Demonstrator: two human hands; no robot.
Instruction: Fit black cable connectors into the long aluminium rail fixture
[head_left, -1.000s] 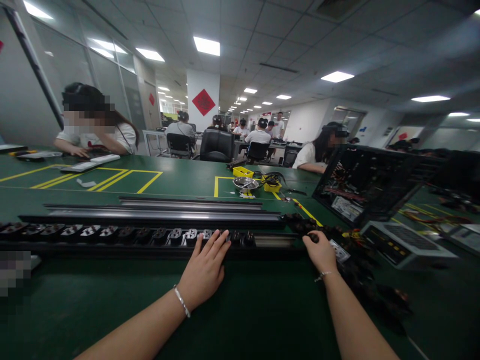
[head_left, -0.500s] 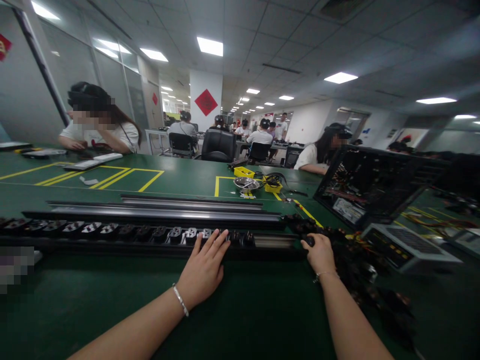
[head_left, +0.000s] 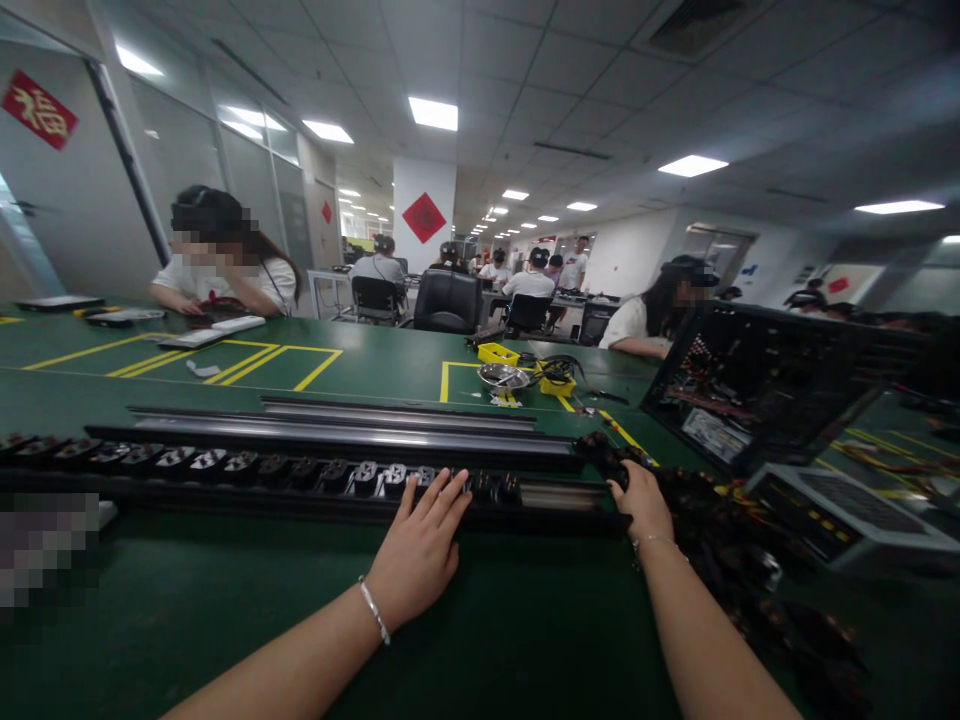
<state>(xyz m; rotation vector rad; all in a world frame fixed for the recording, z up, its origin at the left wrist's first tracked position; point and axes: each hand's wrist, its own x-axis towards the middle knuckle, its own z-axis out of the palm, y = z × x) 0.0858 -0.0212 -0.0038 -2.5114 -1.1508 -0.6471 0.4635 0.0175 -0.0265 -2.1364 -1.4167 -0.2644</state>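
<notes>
My left hand [head_left: 424, 540] lies flat with outstretched fingers on a long black channel [head_left: 555, 521], over a row of black socket modules [head_left: 240, 466] with metal contacts. The row fills most of the channel, and a few modules sit just right of my fingertips. At the channel's right end, my right hand [head_left: 646, 505] has its thumb and fingers closed round a small black piece [head_left: 622, 480], mostly hidden and probably a socket module. A dark pile of similar black parts [head_left: 817, 635] spreads to the right of that hand.
Behind the channel lie two metal rails [head_left: 360, 437]. Farther back are a steel bowl [head_left: 504, 377] and yellow bins [head_left: 499, 354]. An open computer case [head_left: 757, 385] and a power supply [head_left: 855, 515] stand at right. Two people sit across the green table [head_left: 390, 365].
The view has shifted, so everything sits slightly lower and farther right. My right hand has moved slightly up toward the dark parts beyond the channel's end. My left hand stays on the modules.
</notes>
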